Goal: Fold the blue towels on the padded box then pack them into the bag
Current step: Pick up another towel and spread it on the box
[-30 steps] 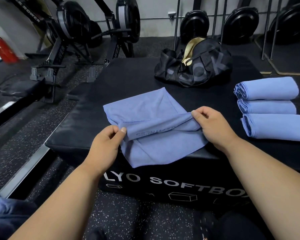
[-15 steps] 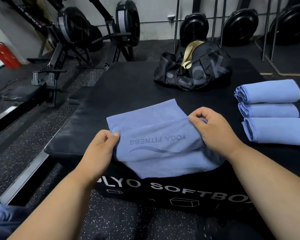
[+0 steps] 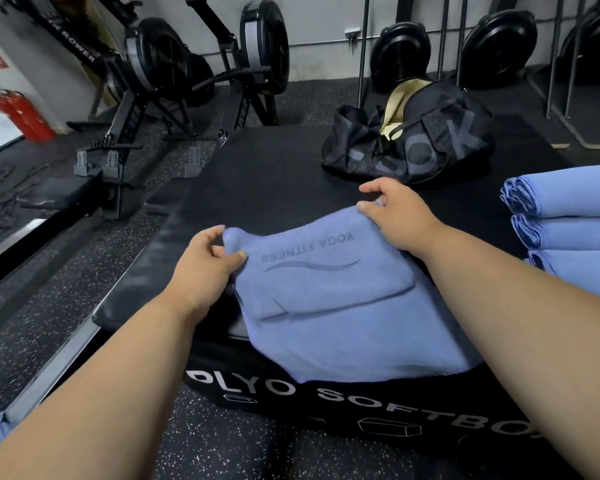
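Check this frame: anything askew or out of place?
Only one thing: the blue towel being folded hangs over the front edge of the black padded box, gripped by left hand and right hand.

You have a single head-worn, wide-angle view here, looking forward and down from above your own forearms, close over the near edge of the black padded vinyl box (image 3: 264,174). It faces across the box top toward the grey back wall, where the black rowing machines (image 3: 174,71) stand well off. Straight lines bow toward the frame edges, and there is no second view to overlap with it
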`<state>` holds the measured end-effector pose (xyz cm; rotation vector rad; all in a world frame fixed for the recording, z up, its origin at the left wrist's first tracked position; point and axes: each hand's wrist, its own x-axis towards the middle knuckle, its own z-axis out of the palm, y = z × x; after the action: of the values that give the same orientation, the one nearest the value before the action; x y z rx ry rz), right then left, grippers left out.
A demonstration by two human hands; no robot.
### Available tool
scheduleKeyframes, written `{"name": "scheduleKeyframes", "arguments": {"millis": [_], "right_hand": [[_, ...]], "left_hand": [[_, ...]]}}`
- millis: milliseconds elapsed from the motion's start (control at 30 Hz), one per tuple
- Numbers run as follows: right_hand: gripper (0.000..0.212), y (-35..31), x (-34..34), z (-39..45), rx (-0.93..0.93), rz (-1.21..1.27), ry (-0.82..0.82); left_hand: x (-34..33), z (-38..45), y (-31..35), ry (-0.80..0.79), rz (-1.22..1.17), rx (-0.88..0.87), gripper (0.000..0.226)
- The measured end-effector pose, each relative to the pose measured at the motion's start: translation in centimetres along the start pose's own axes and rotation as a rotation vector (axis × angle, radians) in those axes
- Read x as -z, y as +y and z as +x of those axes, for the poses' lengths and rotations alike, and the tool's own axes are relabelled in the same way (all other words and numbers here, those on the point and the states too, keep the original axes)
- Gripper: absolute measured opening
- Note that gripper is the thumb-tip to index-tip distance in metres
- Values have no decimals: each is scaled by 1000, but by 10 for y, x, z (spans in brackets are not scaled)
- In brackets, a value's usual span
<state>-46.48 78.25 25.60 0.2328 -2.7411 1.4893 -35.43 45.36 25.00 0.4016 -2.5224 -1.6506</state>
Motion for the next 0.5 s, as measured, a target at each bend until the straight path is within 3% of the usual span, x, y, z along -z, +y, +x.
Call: {"name": "scheduleKeyframes", "arguments": {"millis": [100,233,267,400,500], "right_hand": [[69,15,-7,9,-24,-170,-189],[82,18,-6,18,-45,-267,-259],[76,16,-5,21,-56,-269,-268],[22,9,-4,21,-58,-263,-276],[11,5,-5,8,-21,-324,-211]], "left_hand": [[-2,14,-12,14,226,73,68],[-2,20,-13,34,295,141,79],[-2,23,-14,33,299,152,76],[-1,23,-4,52,314,202,23],[0,10,5,74,264,168,17]]}}
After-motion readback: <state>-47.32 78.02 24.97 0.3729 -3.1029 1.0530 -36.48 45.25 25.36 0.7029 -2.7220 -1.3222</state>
